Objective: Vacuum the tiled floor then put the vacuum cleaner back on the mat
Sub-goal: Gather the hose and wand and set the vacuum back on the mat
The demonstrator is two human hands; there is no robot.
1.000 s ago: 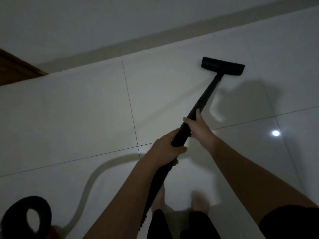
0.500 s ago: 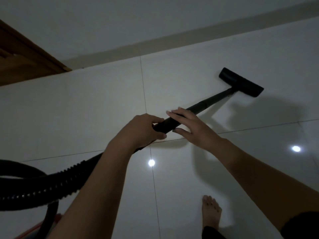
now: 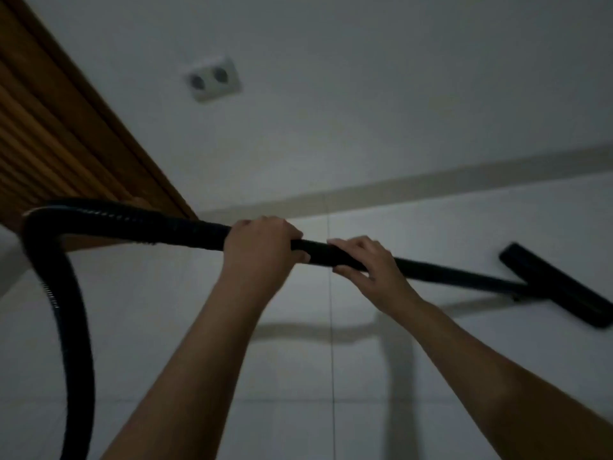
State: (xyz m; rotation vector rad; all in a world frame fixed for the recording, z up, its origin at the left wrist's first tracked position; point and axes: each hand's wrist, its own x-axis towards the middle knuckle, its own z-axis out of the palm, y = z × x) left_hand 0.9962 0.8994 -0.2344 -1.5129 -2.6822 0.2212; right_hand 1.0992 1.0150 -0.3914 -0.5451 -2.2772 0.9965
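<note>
I hold a black vacuum wand [image 3: 441, 272] that runs almost level across the view from left to right. My left hand [image 3: 262, 247] is wrapped around its upper end, where the ribbed black hose [image 3: 66, 310] joins. My right hand [image 3: 368, 263] grips the wand just to the right of the left one, fingers curled over the top. The flat black floor nozzle [image 3: 557, 283] sits at the far right on the pale tiled floor [image 3: 464, 376]. The hose arcs left and drops out of view at the bottom left. The vacuum body and the mat are out of sight.
A white wall [image 3: 365, 111] with a beige skirting strip [image 3: 431, 184] faces me. A double socket [image 3: 214, 79] is set in that wall. A slatted wooden door [image 3: 49, 144] stands at the left, close behind the hose bend.
The view has tilted up toward the wall, bringing the socket into sight. The wand has swung to near level, the nozzle has moved right, and my right hand has closed on the wand.
</note>
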